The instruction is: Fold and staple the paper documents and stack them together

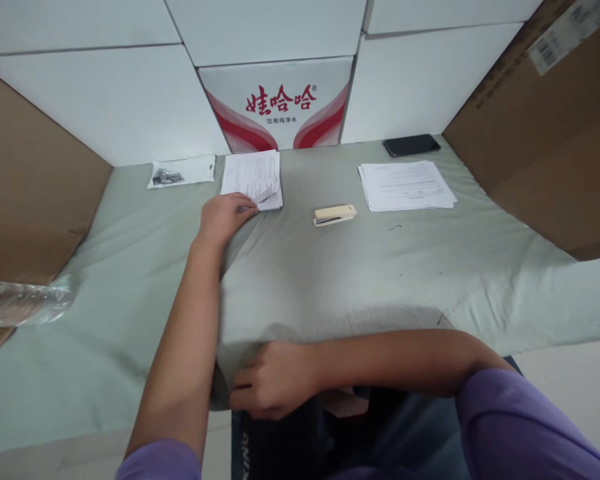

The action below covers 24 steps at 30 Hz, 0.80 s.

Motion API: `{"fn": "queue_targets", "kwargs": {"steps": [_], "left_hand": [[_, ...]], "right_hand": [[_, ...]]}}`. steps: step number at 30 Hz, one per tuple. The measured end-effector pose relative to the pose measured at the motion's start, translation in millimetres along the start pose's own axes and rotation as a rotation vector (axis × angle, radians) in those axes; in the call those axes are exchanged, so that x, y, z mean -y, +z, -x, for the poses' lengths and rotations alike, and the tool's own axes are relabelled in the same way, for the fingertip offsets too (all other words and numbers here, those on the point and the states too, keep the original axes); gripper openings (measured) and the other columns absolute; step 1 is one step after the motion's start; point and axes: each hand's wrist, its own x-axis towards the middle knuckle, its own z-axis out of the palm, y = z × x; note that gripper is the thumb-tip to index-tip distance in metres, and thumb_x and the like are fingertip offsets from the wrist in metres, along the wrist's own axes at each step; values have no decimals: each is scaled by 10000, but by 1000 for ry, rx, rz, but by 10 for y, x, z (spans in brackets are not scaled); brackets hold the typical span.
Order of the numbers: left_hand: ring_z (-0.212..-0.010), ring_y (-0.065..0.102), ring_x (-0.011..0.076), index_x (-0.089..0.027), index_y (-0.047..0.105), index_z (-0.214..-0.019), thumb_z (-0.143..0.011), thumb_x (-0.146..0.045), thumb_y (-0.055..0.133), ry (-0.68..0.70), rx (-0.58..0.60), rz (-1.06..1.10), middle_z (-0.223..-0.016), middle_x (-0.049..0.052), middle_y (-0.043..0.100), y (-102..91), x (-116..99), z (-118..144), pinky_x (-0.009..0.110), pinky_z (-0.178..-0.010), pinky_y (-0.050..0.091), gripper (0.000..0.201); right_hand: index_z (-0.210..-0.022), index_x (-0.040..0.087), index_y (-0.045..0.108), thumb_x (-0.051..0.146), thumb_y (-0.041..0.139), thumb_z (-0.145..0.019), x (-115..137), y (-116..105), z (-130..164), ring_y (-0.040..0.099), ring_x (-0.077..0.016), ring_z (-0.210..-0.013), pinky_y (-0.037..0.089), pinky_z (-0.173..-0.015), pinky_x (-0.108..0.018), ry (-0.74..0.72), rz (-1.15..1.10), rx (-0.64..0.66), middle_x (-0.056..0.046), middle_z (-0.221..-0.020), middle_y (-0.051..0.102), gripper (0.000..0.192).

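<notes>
Left hand: I see fingers flat on papers, gripping nothing.
Right hand: curled, pinching cloth edge.
Papers: ahead of left, long axis away.

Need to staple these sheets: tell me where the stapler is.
The stapler lies mid-table on the green cloth, between the paper stack and the sheets under the left hand.

Print on both paper stacks, one at the table's far edge and one toward its far right corner, too small to read. Left hand covers the first stack's near left corner. Contents of small clear bag near far left corner unclear. Plastic-wrapped thing cut by picture's left edge. Right hand fingers curl over the table's near edge; fingertips hidden. Cardboard box at right runs out of frame.
</notes>
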Motion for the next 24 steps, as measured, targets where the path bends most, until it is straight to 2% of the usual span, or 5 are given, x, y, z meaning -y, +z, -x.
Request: {"fn": "queue_targets", "kwargs": {"steps": [6,12,18,24], "left_hand": [[-1139,682,262,-320,815,-1001,-924,-409,611,3,25,-4,-1228,3,758,-20,28,-18,363,-883,498,235],[-1127,667,279,-299,795,-1031,-960,-390,531,7,34,-61,-1209,39,756,-25,-22,-19,374,-876,492,289],[-1117,647,286,-233,733,-1037,-964,-321,474,32,-15,-169,-1182,113,728,39,-97,4,367,-837,473,284],[-1128,633,287,-233,686,-1035,-957,-291,493,53,-54,-152,-1170,114,710,82,-105,22,388,-881,458,216]], "right_hand": [[-1127,191,608,295,436,-997,7,-5,-6,635,-174,-764,348,-551,-333,7,-7,-3,-15,-952,697,240],[-1140,198,606,305,446,-999,2,-27,-4,637,-168,-780,351,-558,-327,12,-19,19,-16,-977,705,239],[-1118,196,618,297,457,-996,-2,-6,-2,624,-169,-785,362,-559,-335,1,-12,0,-29,-1010,700,226],[-1126,193,617,302,465,-994,-3,-11,-5,628,-164,-796,378,-569,-334,-6,-12,-2,-29,-1045,695,229]]}}
